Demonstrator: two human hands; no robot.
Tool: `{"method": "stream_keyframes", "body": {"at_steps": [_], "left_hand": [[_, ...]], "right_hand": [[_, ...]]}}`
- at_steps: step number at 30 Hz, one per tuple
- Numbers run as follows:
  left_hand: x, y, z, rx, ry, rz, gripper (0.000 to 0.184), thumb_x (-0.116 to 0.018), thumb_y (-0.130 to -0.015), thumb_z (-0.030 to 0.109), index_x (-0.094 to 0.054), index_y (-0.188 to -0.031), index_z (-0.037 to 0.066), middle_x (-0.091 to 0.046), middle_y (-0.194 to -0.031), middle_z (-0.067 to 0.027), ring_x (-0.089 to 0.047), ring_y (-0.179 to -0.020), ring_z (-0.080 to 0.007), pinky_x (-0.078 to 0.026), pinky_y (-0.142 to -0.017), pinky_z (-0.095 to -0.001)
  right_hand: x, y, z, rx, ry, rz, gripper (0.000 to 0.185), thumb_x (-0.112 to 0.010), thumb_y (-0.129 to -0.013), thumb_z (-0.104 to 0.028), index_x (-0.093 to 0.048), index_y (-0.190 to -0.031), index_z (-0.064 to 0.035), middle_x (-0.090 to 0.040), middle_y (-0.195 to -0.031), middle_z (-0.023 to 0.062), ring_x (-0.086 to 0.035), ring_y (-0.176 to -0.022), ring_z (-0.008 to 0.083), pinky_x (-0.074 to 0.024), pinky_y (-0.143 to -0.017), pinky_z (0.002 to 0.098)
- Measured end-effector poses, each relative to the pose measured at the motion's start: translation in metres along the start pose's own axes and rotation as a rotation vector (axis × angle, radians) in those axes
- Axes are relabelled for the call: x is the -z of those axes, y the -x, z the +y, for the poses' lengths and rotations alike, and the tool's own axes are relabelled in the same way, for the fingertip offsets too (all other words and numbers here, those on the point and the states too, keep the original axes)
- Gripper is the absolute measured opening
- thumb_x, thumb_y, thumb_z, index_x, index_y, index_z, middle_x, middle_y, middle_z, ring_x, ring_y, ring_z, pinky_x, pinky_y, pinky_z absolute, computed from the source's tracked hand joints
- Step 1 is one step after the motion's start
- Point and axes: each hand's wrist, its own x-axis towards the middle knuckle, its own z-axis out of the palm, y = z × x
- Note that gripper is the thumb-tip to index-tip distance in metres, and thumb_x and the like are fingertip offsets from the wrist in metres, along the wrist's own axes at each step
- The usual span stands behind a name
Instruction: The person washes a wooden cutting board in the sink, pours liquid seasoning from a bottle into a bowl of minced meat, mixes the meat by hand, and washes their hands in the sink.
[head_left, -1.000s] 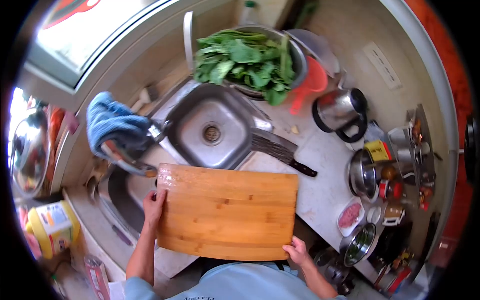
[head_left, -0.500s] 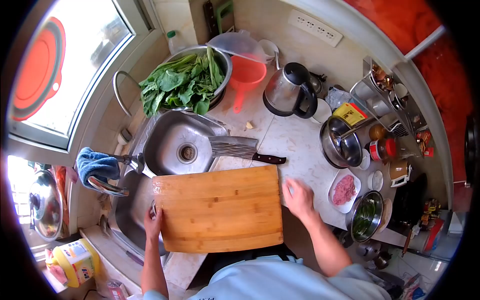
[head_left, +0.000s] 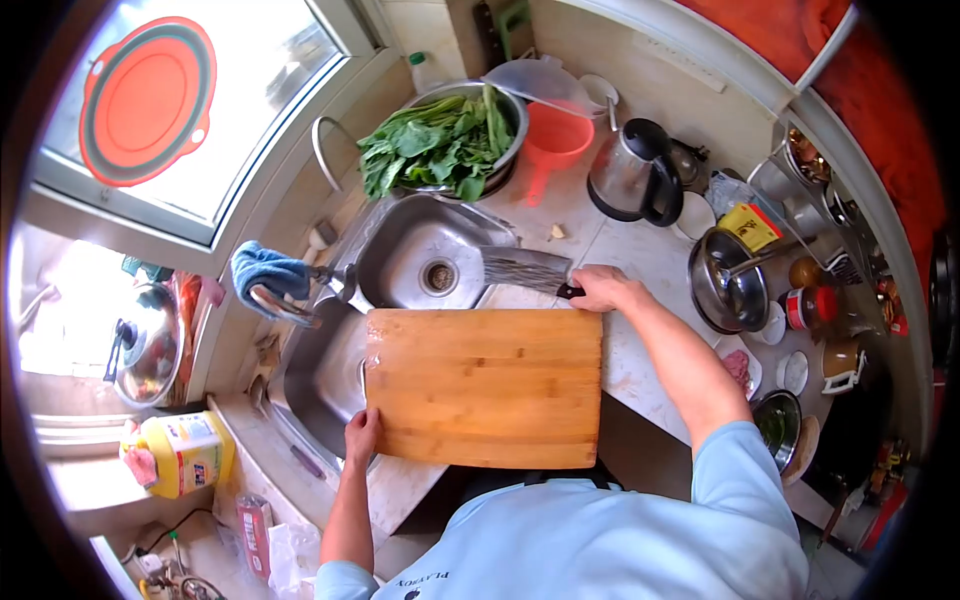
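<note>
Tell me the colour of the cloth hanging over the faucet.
The cloth is blue, best seen in the head view.

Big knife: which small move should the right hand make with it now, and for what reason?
I would probably lift the big knife gently by its handle, away from the sink. The right hand is on the handle, the blade's far end reaches the sink's edge, and the left hand holds the cutting board.

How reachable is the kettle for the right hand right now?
Probably yes: only bare counter shows between the right hand and the kettle, though its fingers are on the knife handle.
</note>
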Motion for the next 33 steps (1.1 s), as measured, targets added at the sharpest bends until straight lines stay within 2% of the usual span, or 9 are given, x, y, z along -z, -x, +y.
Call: {"method": "stream_keyframes", "body": {"at_steps": [4,9,15,22,24,25,27,29,33], "left_hand": [[-0.012,-0.005,0.001,-0.017,0.077,0.053,0.038,-0.067,-0.096,0.033,-0.070,-0.106,-0.004,-0.067,-0.083,-0.0001,-0.056,-0.074,-0.0094,-0.047,-0.068,-0.0274],[-0.029,-0.004,0.010,-0.028,0.208,0.137,0.035,-0.068,-0.095,0.031,-0.072,-0.100,-0.003,-0.066,-0.081,-0.0019,-0.054,-0.071,-0.0092,-0.046,-0.068,-0.0270],[-0.076,-0.030,0.025,-0.229,-0.212,0.369,0.036,-0.072,-0.088,0.032,-0.072,-0.088,-0.004,-0.067,-0.079,-0.0187,-0.064,-0.075,-0.0298,-0.049,-0.072,-0.0427],[-0.111,0.033,0.130,-0.272,-0.272,0.182,0.034,-0.072,-0.083,0.026,-0.069,-0.092,-0.006,-0.066,-0.087,-0.0259,-0.063,-0.080,-0.0422,-0.050,-0.077,-0.0461],[-0.131,0.059,0.129,-0.469,-0.114,0.320,0.028,-0.067,-0.084,0.014,-0.067,-0.106,-0.004,-0.068,-0.098,-0.0256,-0.064,-0.090,-0.0439,-0.050,-0.082,-0.0497],[-0.149,0.070,0.128,-0.788,-0.206,0.519,0.030,-0.067,-0.082,0.011,-0.067,-0.109,-0.002,-0.066,-0.110,-0.0256,-0.062,-0.097,-0.0447,-0.049,-0.086,-0.0510],[-0.171,0.138,0.176,-0.969,-0.422,0.301,0.039,-0.070,-0.077,0.012,-0.067,-0.115,0.002,-0.056,-0.135,-0.0236,-0.051,-0.126,-0.0423,-0.040,-0.105,-0.0521],[-0.218,0.156,0.185,-1.171,-0.296,-0.212,0.053,-0.070,-0.082,0.020,-0.059,-0.132,0.004,-0.044,-0.150,-0.0199,-0.037,-0.140,-0.0391,-0.029,-0.114,-0.0543],[-0.264,0.143,0.189,-1.299,-0.469,-0.390,0.063,-0.059,-0.094,0.036,-0.042,-0.150,0.015,-0.035,-0.160,-0.0076,-0.027,-0.150,-0.0288,-0.014,-0.121,-0.0561]], "right_hand": [[0.001,0.001,-0.003,0.102,0.054,0.069,0.042,-0.063,-0.085,-0.030,-0.056,-0.114,-0.0007,-0.065,-0.114,0.0213,-0.063,-0.110,0.0387,-0.0509,-0.092,0.0481],[-0.029,0.048,-0.008,0.251,-0.171,0.472,0.032,-0.062,-0.090,-0.030,-0.054,-0.104,-0.0021,-0.061,-0.098,0.0198,-0.063,-0.093,0.0418,-0.0518,-0.080,0.0495],[-0.115,0.150,-0.044,0.031,-0.315,0.619,0.032,-0.066,-0.090,-0.031,-0.054,-0.101,-0.0036,-0.058,-0.094,0.0161,-0.064,-0.084,0.0396,-0.0543,-0.068,0.0491],[-0.162,0.176,-0.028,-0.188,-0.261,0.741,0.028,-0.067,-0.089,-0.027,-0.054,-0.095,-0.0029,-0.057,-0.092,0.0179,-0.060,-0.089,0.0396,-0.0500,-0.074,0.0507],[-0.168,0.172,-0.020,-0.219,-0.201,0.784,0.028,-0.067,-0.089,-0.027,-0.055,-0.095,-0.0029,-0.057,-0.094,0.0187,-0.059,-0.092,0.0397,-0.0490,-0.077,0.0505],[-0.167,0.172,-0.018,-0.244,-0.183,0.768,0.029,-0.068,-0.089,-0.027,-0.054,-0.097,-0.0025,-0.056,-0.094,0.0195,-0.058,-0.094,0.0399,-0.0476,-0.080,0.0501],[-0.168,0.168,-0.014,-0.246,-0.164,0.824,0.029,-0.068,-0.088,-0.026,-0.053,-0.096,-0.0021,-0.055,-0.093,0.0191,-0.057,-0.092,0.0401,-0.0467,-0.079,0.0504],[-0.172,0.163,-0.014,-0.252,-0.170,0.847,0.029,-0.069,-0.087,-0.025,-0.052,-0.095,-0.0025,-0.054,-0.094,0.0196,-0.056,-0.094,0.0406,-0.0458,-0.079,0.0504],[-0.164,0.164,-0.016,-0.268,-0.221,0.786,0.029,-0.067,-0.089,-0.025,-0.051,-0.096,-0.0017,-0.054,-0.095,0.0208,-0.055,-0.094,0.0420,-0.0451,-0.081,0.0521]]}}
